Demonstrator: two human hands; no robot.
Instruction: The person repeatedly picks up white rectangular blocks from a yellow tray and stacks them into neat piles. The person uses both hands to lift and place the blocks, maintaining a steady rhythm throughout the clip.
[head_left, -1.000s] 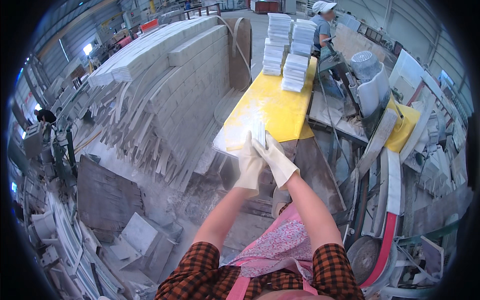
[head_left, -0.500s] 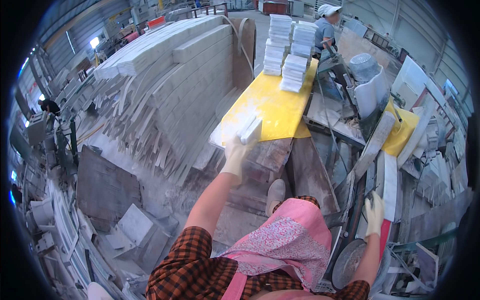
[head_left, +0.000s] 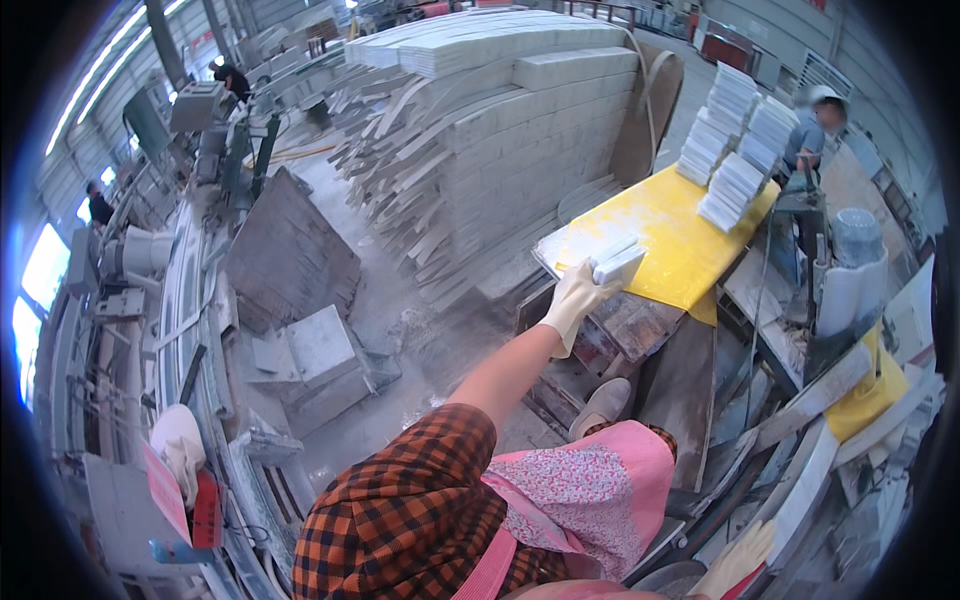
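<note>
My left hand (head_left: 583,297), in a cream rubber glove, is closed around a small bunch of white stone tiles (head_left: 618,262) at the near end of a yellow-covered table (head_left: 690,270). Whether the tiles rest on the table or are just above it, I cannot tell. At the far end of the table rise several stacks of similar white tiles (head_left: 733,190). At the lower right, my right hand (head_left: 738,562), gloved the same way, has its fingers stretched out and apart, beside a long pale beam (head_left: 795,500). Nothing shows in its fingers.
A tall pile of long white stone strips (head_left: 540,140) stands beyond the table's left side. A person (head_left: 808,135) in a pale cap is behind the tile stacks. Left lie a grey block (head_left: 315,360) and machine rails (head_left: 185,310). A yellow sheet (head_left: 868,395) hangs at right.
My view has swung left, so the scene shifts right. My left hand still holds the tiles at the table's near end. My right hand now sits lower at the picture's edge.
</note>
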